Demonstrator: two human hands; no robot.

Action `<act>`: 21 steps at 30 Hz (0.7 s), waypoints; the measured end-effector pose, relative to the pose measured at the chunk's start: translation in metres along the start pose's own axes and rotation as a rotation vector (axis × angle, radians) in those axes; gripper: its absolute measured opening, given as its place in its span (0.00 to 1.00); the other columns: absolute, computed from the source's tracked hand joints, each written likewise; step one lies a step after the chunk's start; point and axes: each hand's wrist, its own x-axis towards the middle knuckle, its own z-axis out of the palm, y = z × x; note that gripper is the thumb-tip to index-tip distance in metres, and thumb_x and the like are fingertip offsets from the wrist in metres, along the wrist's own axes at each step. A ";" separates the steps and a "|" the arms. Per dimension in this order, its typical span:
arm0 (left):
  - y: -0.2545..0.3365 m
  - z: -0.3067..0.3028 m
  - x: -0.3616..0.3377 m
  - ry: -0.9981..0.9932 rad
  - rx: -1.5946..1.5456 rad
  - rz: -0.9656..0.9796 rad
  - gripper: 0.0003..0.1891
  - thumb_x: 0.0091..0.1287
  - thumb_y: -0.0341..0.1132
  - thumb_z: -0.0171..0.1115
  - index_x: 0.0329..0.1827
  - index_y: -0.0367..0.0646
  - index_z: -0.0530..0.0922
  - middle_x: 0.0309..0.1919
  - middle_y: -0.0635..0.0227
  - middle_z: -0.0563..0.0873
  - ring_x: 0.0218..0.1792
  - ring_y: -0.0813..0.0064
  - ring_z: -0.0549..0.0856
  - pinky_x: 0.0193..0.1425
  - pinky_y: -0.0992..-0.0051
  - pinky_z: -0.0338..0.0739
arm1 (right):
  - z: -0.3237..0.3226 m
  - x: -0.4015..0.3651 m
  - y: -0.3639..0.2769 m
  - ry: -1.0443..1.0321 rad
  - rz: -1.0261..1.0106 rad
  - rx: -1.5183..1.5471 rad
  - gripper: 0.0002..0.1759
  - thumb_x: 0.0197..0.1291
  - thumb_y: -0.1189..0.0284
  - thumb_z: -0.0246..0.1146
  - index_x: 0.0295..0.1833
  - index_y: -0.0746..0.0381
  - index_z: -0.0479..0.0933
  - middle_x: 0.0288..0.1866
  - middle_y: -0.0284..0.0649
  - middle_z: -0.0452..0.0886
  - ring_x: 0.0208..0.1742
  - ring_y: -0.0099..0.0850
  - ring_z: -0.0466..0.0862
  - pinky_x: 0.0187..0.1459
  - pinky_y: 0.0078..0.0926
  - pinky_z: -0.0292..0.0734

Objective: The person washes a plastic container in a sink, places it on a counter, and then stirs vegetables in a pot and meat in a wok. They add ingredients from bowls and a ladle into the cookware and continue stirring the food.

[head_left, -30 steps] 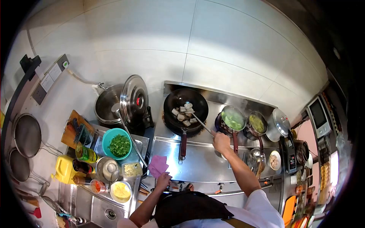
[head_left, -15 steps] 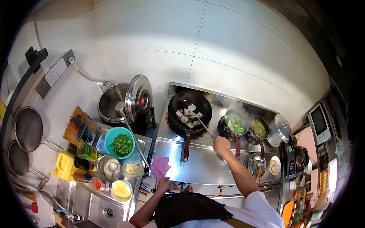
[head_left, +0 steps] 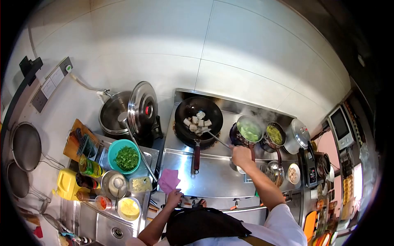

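Note:
My right hand [head_left: 242, 156] is closed round the handle of a metal wok spatula [head_left: 219, 140]. The spatula's head is among pale chunks [head_left: 193, 127] that look like meat or fish, in the black wok [head_left: 186, 107] on the stove. The wok's dark red handle [head_left: 196, 160] points towards me, with neither hand on it. My left hand [head_left: 174, 198] grips a pink-purple cloth [head_left: 168, 180] at the front edge of the stove.
Right of the wok, a steaming pan of green vegetables [head_left: 249, 129] and a smaller pan [head_left: 275, 133] sit beside a lidded pot [head_left: 298, 133]. On the left stand a large pot [head_left: 111, 117], its lid [head_left: 142, 108], a teal bowl [head_left: 113, 151] of chopped greens and several bottles.
The spatula head has moved slightly towards me and left within the wok, and the chunks have shifted. My left hand still holds the cloth. The whole view has shifted a little.

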 end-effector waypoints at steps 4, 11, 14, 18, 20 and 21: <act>0.009 0.008 0.004 -0.033 -0.031 0.050 0.22 0.62 0.36 0.56 0.57 0.35 0.70 0.37 0.62 0.83 0.26 0.78 0.79 0.25 0.80 0.71 | -0.004 -0.007 -0.007 0.034 -0.013 0.040 0.21 0.51 0.72 0.58 0.53 0.52 0.76 0.35 0.46 0.82 0.38 0.43 0.83 0.40 0.42 0.78; 0.089 0.062 0.064 -0.147 -0.167 0.063 0.16 0.68 0.53 0.50 0.43 0.50 0.73 0.25 0.78 0.72 0.24 0.86 0.70 0.25 0.84 0.65 | 0.023 -0.021 0.009 0.222 0.092 0.271 0.21 0.50 0.72 0.58 0.53 0.53 0.77 0.35 0.50 0.81 0.38 0.46 0.82 0.41 0.42 0.77; 0.121 0.083 0.099 -0.167 -0.379 -0.035 0.15 0.65 0.49 0.57 0.39 0.45 0.72 0.24 0.72 0.75 0.20 0.80 0.74 0.19 0.80 0.66 | 0.017 -0.039 -0.007 0.244 0.188 0.441 0.20 0.51 0.71 0.58 0.52 0.56 0.78 0.37 0.54 0.81 0.38 0.49 0.81 0.42 0.41 0.76; 0.158 0.082 0.111 -0.436 -0.512 -0.190 0.12 0.61 0.42 0.64 0.35 0.44 0.72 0.21 0.70 0.76 0.19 0.77 0.77 0.17 0.79 0.69 | 0.042 -0.059 0.016 0.331 0.243 0.791 0.20 0.53 0.71 0.61 0.54 0.60 0.77 0.42 0.56 0.81 0.43 0.46 0.82 0.46 0.34 0.75; 0.197 0.080 0.090 -0.579 -0.678 -0.315 0.10 0.62 0.41 0.63 0.32 0.46 0.73 0.20 0.75 0.76 0.18 0.82 0.75 0.18 0.84 0.67 | 0.026 -0.077 0.017 0.272 0.320 1.038 0.20 0.54 0.73 0.63 0.54 0.65 0.76 0.46 0.55 0.81 0.49 0.38 0.83 0.52 0.27 0.73; 0.218 0.083 0.075 -0.541 -0.745 -0.301 0.09 0.62 0.38 0.62 0.31 0.45 0.73 0.21 0.75 0.76 0.19 0.83 0.75 0.19 0.86 0.68 | 0.028 -0.081 0.021 0.276 0.332 1.049 0.20 0.54 0.73 0.63 0.54 0.65 0.76 0.46 0.55 0.81 0.49 0.38 0.83 0.52 0.27 0.73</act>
